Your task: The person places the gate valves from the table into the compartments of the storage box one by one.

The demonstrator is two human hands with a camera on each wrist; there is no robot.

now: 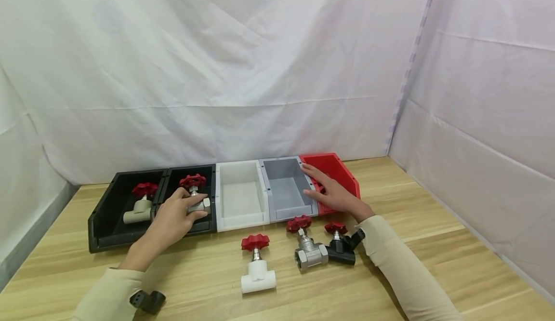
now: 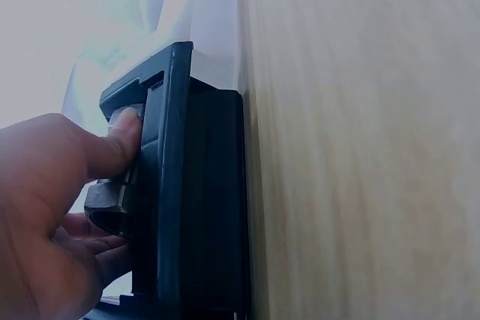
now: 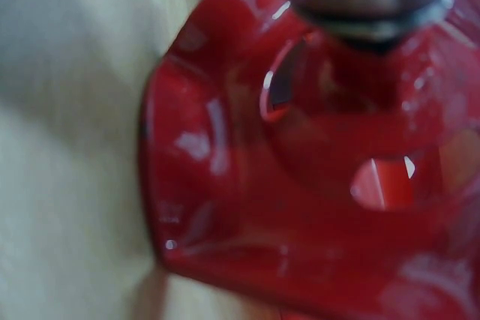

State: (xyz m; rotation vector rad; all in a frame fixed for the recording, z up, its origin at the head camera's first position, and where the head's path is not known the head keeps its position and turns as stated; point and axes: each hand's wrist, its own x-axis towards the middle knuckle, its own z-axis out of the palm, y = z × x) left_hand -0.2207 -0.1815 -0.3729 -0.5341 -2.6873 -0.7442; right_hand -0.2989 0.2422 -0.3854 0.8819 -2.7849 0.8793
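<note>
My left hand (image 1: 172, 219) grips a metal valve (image 1: 206, 205) with a red handwheel, inside the right-hand black bin (image 1: 211, 222). In the left wrist view the thumb lies along the valve's metal body (image 2: 109, 198), just inside the bin's front edge. My right hand (image 1: 334, 194) is spread, fingers extended, over the border between the grey bin (image 1: 286, 193) and the red bin (image 1: 349, 174). It holds nothing. Below its wrist stand a second metal valve (image 1: 311, 255) and a black valve (image 1: 340, 252). A red handwheel (image 3: 225, 207) fills much of the right wrist view.
A beige valve (image 1: 140, 210) with a red handwheel sits in the left black bin (image 1: 101, 220). The white bin (image 1: 240, 198) stands mid-row. On the wooden table (image 1: 208, 282) in front is a white valve (image 1: 257, 277). White curtains hang behind the bins.
</note>
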